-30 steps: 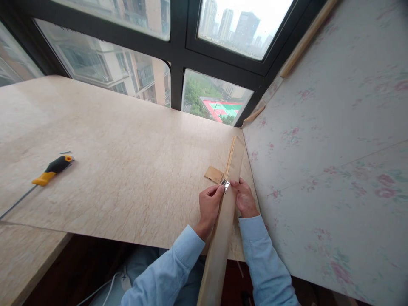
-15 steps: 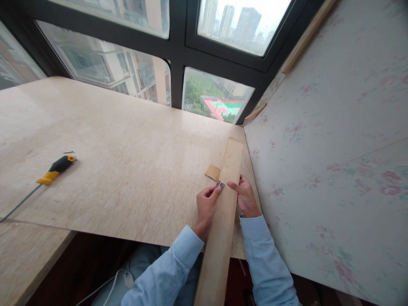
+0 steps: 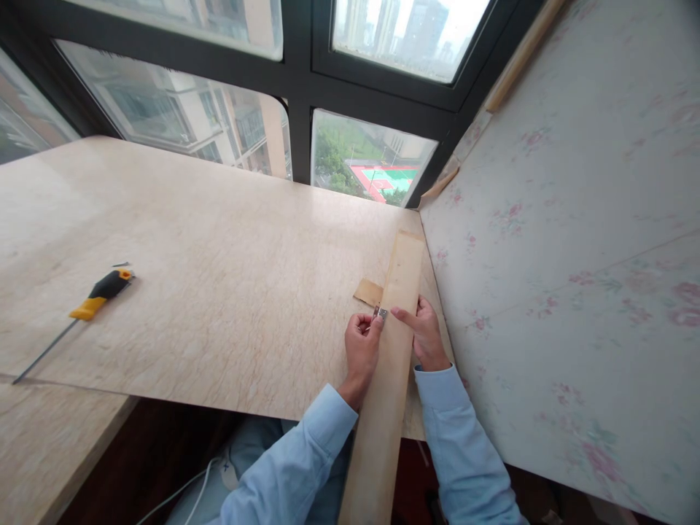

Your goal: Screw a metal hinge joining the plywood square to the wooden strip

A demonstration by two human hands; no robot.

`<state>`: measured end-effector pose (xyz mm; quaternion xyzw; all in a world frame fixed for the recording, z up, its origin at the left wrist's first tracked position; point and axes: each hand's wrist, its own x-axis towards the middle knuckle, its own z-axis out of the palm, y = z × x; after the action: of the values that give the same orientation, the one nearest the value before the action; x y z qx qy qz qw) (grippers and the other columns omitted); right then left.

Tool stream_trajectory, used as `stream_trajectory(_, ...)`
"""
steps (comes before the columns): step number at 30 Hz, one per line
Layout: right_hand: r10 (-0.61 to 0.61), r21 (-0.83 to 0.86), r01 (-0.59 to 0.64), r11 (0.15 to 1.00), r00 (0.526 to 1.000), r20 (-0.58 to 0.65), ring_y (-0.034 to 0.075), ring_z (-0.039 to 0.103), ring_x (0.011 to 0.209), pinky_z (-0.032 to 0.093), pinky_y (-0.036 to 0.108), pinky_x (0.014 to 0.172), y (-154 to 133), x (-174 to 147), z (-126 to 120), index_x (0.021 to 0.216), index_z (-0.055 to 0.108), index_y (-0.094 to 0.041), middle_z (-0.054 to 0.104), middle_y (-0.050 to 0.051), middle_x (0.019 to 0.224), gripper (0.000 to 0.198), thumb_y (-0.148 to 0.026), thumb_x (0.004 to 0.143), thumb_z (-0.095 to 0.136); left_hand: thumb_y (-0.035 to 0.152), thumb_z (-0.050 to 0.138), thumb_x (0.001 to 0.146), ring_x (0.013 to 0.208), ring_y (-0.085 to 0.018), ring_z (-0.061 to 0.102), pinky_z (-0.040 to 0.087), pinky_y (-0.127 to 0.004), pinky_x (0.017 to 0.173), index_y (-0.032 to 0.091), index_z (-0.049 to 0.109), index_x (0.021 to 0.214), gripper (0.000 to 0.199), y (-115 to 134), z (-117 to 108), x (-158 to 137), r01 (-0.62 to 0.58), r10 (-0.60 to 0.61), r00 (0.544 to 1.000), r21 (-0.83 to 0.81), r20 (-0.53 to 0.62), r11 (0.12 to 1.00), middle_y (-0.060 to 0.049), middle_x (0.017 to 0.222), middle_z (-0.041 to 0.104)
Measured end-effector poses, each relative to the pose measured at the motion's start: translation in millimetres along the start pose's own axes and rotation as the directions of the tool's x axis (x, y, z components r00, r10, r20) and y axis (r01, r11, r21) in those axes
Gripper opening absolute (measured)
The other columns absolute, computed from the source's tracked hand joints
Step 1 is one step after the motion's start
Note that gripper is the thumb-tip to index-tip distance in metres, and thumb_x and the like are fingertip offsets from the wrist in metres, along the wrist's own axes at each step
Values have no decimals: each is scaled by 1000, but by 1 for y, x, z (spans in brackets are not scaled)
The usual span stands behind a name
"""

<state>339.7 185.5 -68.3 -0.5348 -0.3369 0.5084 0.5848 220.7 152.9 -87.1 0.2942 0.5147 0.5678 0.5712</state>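
Observation:
A long pale wooden board [image 3: 389, 386] lies over the edge of the stone-patterned counter, its far end near the corner. My left hand [image 3: 362, 350] pinches a small metal hinge [image 3: 380, 313] between thumb and fingers, at the board's left edge. On the other side, my right hand [image 3: 425, 334] grips the board's right edge, thumb on top and fingers curled round the side and partly hidden. A small brown flat piece [image 3: 368, 292] rests on the counter by the board's left edge, just beyond the hinge.
A yellow and black screwdriver [image 3: 103, 293] lies on the counter [image 3: 219, 292] at the left, with small metal bits by its handle. The papered wall [image 3: 563, 277] rises close on the right. Windows [image 3: 372, 157] stand behind. A white cable [image 3: 205, 488] hangs below the counter edge.
The view has shifted slightly, so the screwdriver and hands appear a little farther right. The hinge's angle in my left fingers looks a little different. My right hand still grips the board.

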Motion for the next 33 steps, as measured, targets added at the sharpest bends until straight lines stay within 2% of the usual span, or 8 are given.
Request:
stream_trajectory(7,-45,-154,43,987,999,-11,26,70,85,58,39,74,2,-2,3,108,56,-20,72,7,101,69,-32,50,91,42,68,81,77,-16,60,46,-26,68,16,51,83,31,-2,1,-2,-22,22,999,-2,24,1000,-4,84,59)
stream_trajectory(13,-105,-267,105,958,994,11,27,69,93,57,41,82,9,0,1,113,54,-20,71,9,108,74,-34,51,91,45,66,83,78,-16,59,46,-26,67,16,52,83,32,-4,2,-2,-28,28,1000,37,-3,999,-4,84,59)
stream_trajectory(19,-135,-297,127,946,991,-5,28,69,95,57,43,84,7,0,3,113,53,-19,70,10,109,75,-37,50,91,37,66,81,75,-16,60,45,-25,65,16,53,81,24,2,-1,-1,-22,22,1000,48,11,999,-4,83,61)
stream_trajectory(22,-141,-287,136,948,990,2,29,69,95,57,44,85,5,-1,6,115,53,-19,70,11,112,77,-36,51,91,28,68,76,79,-17,62,47,-26,69,16,56,83,18,9,-4,2,-32,30,999,44,43,998,-5,85,64)
stream_trajectory(26,-150,-276,150,949,989,22,29,68,99,57,46,87,8,0,5,119,53,-19,70,12,113,79,-39,52,90,25,70,73,85,-19,64,50,-28,74,14,61,90,23,14,-7,8,-50,43,994,68,102,996,-9,93,68)
stream_trajectory(29,-157,-286,159,945,987,31,30,68,102,56,47,89,12,2,1,121,52,-18,69,13,115,81,-39,52,90,31,70,74,81,-18,64,50,-27,70,14,65,91,25,16,-9,14,-5,-7,988,80,155,997,-8,90,68)
stream_trajectory(33,-182,-311,186,932,982,43,30,66,106,55,46,91,15,4,-3,124,51,-19,67,13,119,84,-38,52,90,38,68,76,66,-16,61,49,-26,57,15,65,87,26,22,-14,21,176,-179,955,32,235,984,-5,79,66)
